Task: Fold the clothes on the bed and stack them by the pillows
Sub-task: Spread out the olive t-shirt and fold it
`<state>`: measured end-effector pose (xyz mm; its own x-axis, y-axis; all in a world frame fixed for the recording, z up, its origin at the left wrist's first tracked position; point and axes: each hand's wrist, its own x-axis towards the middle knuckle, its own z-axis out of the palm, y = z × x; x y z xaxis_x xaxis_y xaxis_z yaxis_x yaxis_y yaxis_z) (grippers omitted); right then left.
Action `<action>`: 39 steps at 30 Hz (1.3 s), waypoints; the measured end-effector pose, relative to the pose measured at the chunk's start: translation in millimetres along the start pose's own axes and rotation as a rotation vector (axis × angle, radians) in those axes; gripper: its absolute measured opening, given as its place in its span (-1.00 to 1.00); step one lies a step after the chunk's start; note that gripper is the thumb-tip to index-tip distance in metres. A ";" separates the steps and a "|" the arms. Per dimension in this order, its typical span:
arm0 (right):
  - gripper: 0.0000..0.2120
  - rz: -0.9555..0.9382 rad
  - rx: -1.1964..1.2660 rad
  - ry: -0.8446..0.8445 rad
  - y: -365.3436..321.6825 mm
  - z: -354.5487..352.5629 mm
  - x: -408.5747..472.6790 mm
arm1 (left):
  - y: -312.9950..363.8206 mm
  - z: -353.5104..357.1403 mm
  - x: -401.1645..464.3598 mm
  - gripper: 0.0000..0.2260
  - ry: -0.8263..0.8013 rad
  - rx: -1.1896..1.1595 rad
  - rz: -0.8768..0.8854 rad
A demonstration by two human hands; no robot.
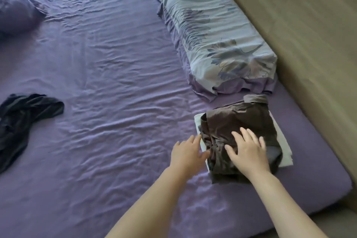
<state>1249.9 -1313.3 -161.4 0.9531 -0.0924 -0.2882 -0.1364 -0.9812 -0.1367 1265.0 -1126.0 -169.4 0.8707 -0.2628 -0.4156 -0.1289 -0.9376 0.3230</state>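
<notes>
While right grip (pixel 246 150) presses brown garment (pixel 239 121) flat-fingered | left grip (pixel 188 150) open, seemingly touching

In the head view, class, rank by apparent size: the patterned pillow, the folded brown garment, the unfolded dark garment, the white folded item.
1. patterned pillow
2. and 3. folded brown garment and unfolded dark garment: look alike; the dark one is cut off by the frame edge, so unranked
4. white folded item, mostly covered
</notes>
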 end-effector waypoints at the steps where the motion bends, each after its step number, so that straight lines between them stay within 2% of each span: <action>1: -0.49 -0.052 0.018 0.017 -16.9 -0.6 -6.4 | -10.2 -3.2 -10.4 -0.48 -0.012 0.014 -0.028; 5: -0.59 -0.249 0.100 0.068 -85.9 7.1 -35.9 | -58.3 -12.9 -60.9 -0.56 0.006 0.043 -0.125; 8: -0.62 -0.323 0.109 0.024 -138.0 23.7 -60.1 | -102.2 -17.5 -106.4 -0.56 0.027 0.033 -0.214; 16: -0.60 -0.504 -0.076 -0.155 -288.1 74.3 -128.0 | -239.1 -16.6 -242.2 -0.57 0.055 -0.067 -0.467; 19: -0.62 -0.569 -0.152 -0.163 -350.4 83.4 -166.1 | -289.9 -21.0 -308.9 -0.56 0.093 -0.106 -0.544; 25: -0.64 -0.703 -0.124 -0.133 -482.6 80.8 -244.0 | -385.1 -46.7 -447.7 -0.58 0.166 -0.084 -0.663; 32: -0.62 -0.807 -0.132 -0.121 -594.3 57.8 -315.2 | -449.7 -74.6 -556.8 -0.58 0.236 -0.094 -0.762; 39: -0.62 -0.885 -0.184 -0.148 -654.6 42.2 -329.8 | -491.4 -95.4 -589.8 -0.59 0.305 -0.145 -0.839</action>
<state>1013.4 -633.4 -16.9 0.6432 0.7162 -0.2709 0.6845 -0.6964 -0.2156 860.0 -488.5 -1.9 0.7420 0.5857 -0.3261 0.6485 -0.7504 0.1279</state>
